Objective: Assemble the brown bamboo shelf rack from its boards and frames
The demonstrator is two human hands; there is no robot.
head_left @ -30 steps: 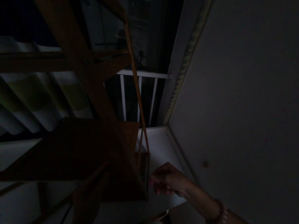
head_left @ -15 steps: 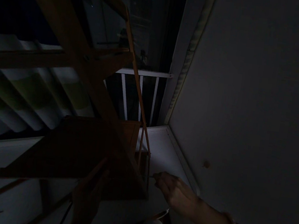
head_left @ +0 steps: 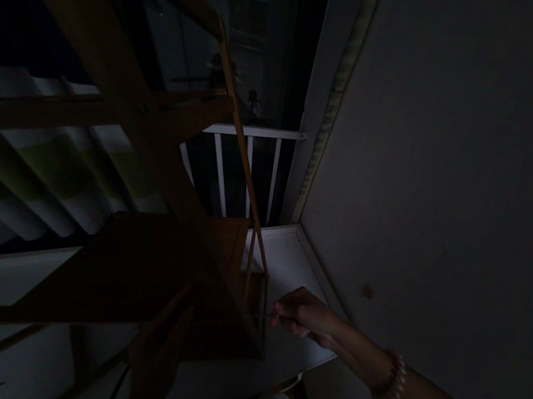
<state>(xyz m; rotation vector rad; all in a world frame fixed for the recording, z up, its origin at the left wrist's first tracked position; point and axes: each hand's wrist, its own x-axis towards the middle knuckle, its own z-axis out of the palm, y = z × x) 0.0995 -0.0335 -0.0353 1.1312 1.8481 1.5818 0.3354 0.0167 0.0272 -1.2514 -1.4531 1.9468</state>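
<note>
In deep shadow at the lower middle, my left hand [head_left: 156, 358] is raised before a dark wooden board [head_left: 114, 271]. Its thumb and finger stretch upward, apart, and I make out nothing between them; whether they touch the board I cannot tell. On the right, my right hand [head_left: 303, 312], a beaded bracelet [head_left: 397, 381] on its wrist, pinches a thin, needle-like thing [head_left: 259, 316]. That thin thing points left, across the right corner of the wooden frame [head_left: 189, 189]. Its far end fades into the dark.
Behind the frame stand a white railing [head_left: 255, 133] and a dark window [head_left: 266, 49]. A pleated green and white curtain [head_left: 55, 165] hangs at left. The pale wall [head_left: 445, 184] fills the right. A dark cable [head_left: 116, 389] runs beside my left hand.
My right hand has turned and its wrist has moved up and left; more of the thin thing shows, extending left. My left hand stays nearly in place.
</note>
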